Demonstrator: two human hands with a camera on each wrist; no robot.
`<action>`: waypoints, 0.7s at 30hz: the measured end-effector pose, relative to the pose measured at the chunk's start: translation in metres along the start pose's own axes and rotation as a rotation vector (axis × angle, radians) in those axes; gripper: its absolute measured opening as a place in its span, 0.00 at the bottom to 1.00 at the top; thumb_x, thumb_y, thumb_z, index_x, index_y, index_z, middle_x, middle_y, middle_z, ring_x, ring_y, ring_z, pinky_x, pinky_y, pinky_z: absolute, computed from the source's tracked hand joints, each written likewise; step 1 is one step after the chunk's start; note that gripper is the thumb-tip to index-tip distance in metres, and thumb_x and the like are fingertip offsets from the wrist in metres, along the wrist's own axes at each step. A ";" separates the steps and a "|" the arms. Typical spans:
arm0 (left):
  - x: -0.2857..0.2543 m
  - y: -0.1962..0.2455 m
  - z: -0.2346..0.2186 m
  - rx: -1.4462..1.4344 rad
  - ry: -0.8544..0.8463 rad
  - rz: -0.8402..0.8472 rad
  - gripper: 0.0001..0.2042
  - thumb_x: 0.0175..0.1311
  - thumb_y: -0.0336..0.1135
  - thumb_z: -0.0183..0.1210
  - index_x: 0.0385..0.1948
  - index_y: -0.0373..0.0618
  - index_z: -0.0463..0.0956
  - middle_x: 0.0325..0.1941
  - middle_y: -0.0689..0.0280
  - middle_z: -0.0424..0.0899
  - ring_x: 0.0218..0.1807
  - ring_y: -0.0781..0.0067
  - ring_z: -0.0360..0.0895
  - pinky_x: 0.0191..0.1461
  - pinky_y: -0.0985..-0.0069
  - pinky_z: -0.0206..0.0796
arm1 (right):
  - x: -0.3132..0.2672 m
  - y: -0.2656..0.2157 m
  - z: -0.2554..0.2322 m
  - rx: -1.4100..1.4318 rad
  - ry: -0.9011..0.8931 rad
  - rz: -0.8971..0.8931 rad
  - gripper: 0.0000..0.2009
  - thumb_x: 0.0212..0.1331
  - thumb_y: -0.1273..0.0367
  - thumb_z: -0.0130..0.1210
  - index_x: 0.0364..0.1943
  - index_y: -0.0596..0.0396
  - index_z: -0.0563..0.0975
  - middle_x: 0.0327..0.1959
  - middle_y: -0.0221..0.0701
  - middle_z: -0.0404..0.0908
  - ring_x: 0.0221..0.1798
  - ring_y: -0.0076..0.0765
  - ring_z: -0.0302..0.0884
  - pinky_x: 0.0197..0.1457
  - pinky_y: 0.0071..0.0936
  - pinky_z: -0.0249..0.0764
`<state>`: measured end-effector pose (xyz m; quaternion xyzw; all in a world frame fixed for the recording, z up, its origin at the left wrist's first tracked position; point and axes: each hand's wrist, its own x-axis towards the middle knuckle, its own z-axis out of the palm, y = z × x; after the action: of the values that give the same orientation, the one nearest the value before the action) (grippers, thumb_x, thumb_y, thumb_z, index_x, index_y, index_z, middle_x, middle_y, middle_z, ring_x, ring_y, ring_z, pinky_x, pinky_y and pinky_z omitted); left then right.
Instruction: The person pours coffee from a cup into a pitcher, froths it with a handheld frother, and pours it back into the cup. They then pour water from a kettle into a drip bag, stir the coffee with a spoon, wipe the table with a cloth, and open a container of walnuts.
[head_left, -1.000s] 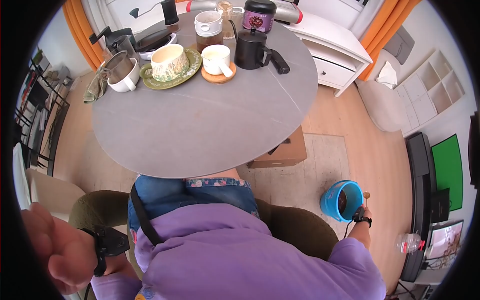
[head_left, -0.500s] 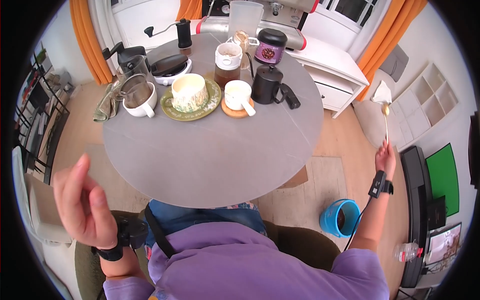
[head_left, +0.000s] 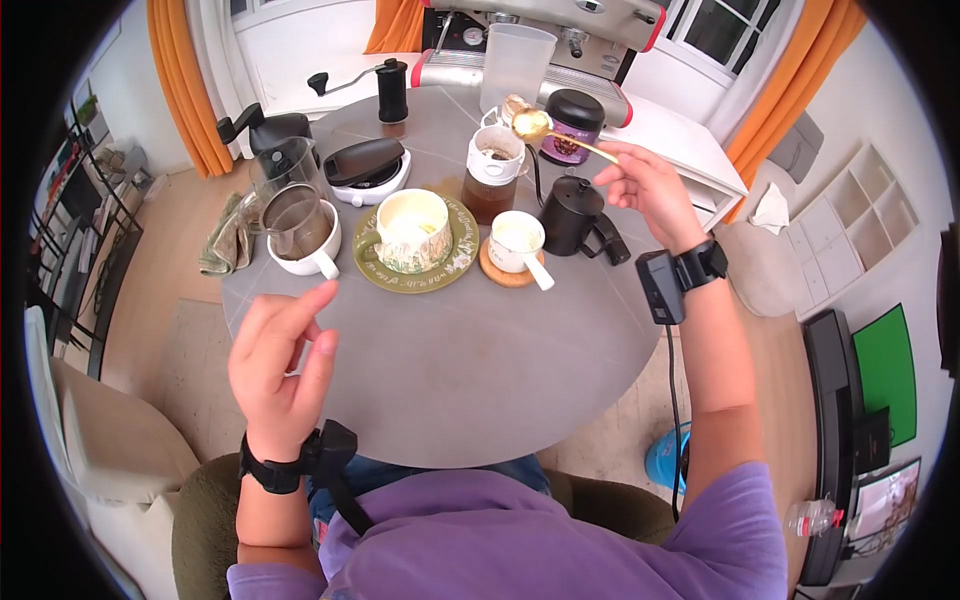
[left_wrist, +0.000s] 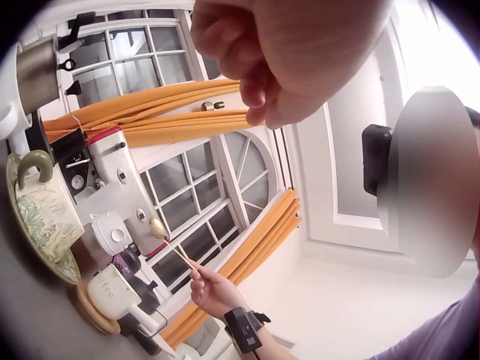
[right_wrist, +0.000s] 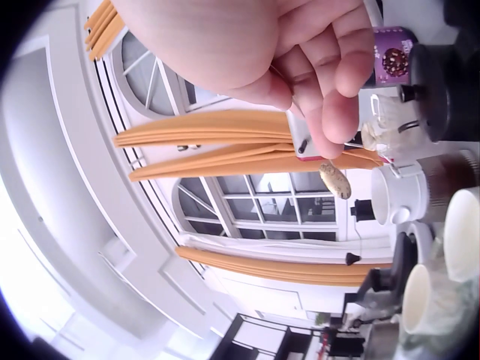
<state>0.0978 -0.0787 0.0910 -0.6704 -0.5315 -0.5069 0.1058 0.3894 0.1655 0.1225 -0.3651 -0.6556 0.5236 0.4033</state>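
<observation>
The right hand (head_left: 650, 192) pinches the thin handle of a gold spoon (head_left: 532, 124), whose bowl hangs beside and above the white dripper (head_left: 495, 155) on a glass of brown liquid. In the right wrist view, the spoon bowl (right_wrist: 335, 180) looks speckled, with the right hand's (right_wrist: 300, 67) thumb and fingertips at the handle. The left hand (head_left: 280, 365) is raised over the table's near left part, fingers loosely bent, holding nothing. Ahead of it are a patterned cup (head_left: 412, 232) on a green saucer (head_left: 400, 285) and a white cup (head_left: 516, 240) on a wooden coaster (head_left: 508, 272).
A black pot (head_left: 572, 215) and purple-labelled jar (head_left: 573, 125) stand right of the dripper. On the left are a strainer over a white cup (head_left: 300, 262), a scale (head_left: 368, 180), a cloth (head_left: 228, 235) and a hand grinder (head_left: 392, 92). A blue bucket (head_left: 662, 458) sits on the floor.
The right hand has risen from the bucket and swung left over the table with the spoon. The left hand has moved forward and right, to the table. The head view has shifted.
</observation>
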 end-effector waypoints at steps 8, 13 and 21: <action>0.011 -0.017 0.019 -0.103 -0.078 -0.064 0.16 0.46 0.22 0.58 0.40 0.40 0.76 0.24 0.67 0.69 0.23 0.79 0.67 0.24 0.83 0.57 | 0.040 0.009 0.035 -0.167 -0.060 0.078 0.13 0.62 0.67 0.39 0.46 0.57 0.71 0.28 0.31 0.79 0.22 0.17 0.71 0.26 0.13 0.66; 0.023 -0.030 0.029 -0.140 -0.119 -0.068 0.16 0.46 0.22 0.58 0.40 0.41 0.76 0.24 0.67 0.70 0.22 0.80 0.66 0.23 0.82 0.56 | 0.049 0.012 0.041 -0.174 -0.086 0.055 0.13 0.62 0.66 0.42 0.46 0.56 0.70 0.27 0.29 0.78 0.22 0.17 0.71 0.25 0.13 0.66; 0.103 -0.061 0.085 -0.276 -0.334 -0.270 0.27 0.45 0.28 0.61 0.53 0.43 0.65 0.39 0.64 0.71 0.34 0.77 0.67 0.39 0.82 0.63 | 0.056 0.025 0.046 -0.229 -0.078 -0.117 0.09 0.59 0.70 0.47 0.42 0.54 0.74 0.24 0.24 0.75 0.20 0.13 0.67 0.23 0.12 0.64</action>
<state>0.0883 0.0666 0.1086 -0.6760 -0.5521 -0.4661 -0.1445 0.3256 0.2028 0.1003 -0.3494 -0.7463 0.4348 0.3632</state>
